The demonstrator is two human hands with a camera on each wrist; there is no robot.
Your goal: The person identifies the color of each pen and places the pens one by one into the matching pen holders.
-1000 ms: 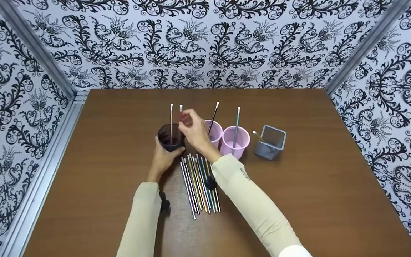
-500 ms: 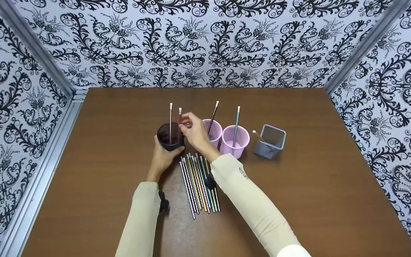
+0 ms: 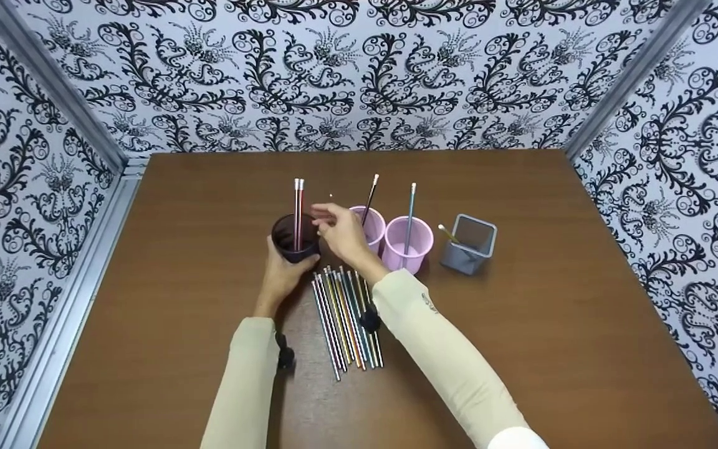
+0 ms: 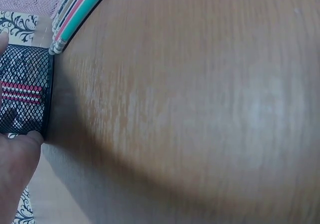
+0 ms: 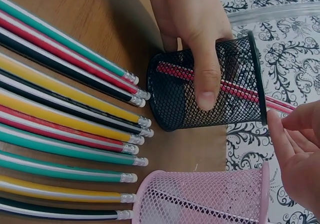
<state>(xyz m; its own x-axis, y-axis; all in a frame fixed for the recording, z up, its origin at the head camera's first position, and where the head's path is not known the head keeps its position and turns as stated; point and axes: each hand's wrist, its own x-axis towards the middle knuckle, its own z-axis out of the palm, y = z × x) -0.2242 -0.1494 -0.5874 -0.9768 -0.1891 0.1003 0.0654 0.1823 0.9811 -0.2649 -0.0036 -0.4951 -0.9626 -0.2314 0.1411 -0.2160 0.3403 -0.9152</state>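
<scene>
My left hand [image 3: 279, 274] holds a black mesh pencil cup [image 3: 284, 236] around its side. In the right wrist view, the left thumb lies across the mesh wall of the black cup [image 5: 172, 107]. Two red-and-white pencils [image 3: 298, 209] stand close together in that cup, eraser ends up. Beside the rim, my right hand [image 3: 343, 236] has its fingers extended and holds nothing. Its fingertips [image 5: 274, 119] are close to the rim in the right wrist view; whether they touch it I cannot tell. A row of striped pencils [image 3: 343, 318] lies on the table between the forearms.
Right of the black cup stand two pink mesh cups, the nearer-right pink cup [image 3: 424, 240] with a teal pencil [image 3: 410, 212] and the other with a black pencil [image 3: 370, 198]. Farther right, a grey square mesh holder [image 3: 468, 259] has a yellow pencil [image 3: 449, 234]. Patterned walls enclose the table [image 3: 552, 349].
The second red pencil has dropped into the black cup and leans next to the first. My right fingers have let go of it and straightened. The left hand keeps its hold.
</scene>
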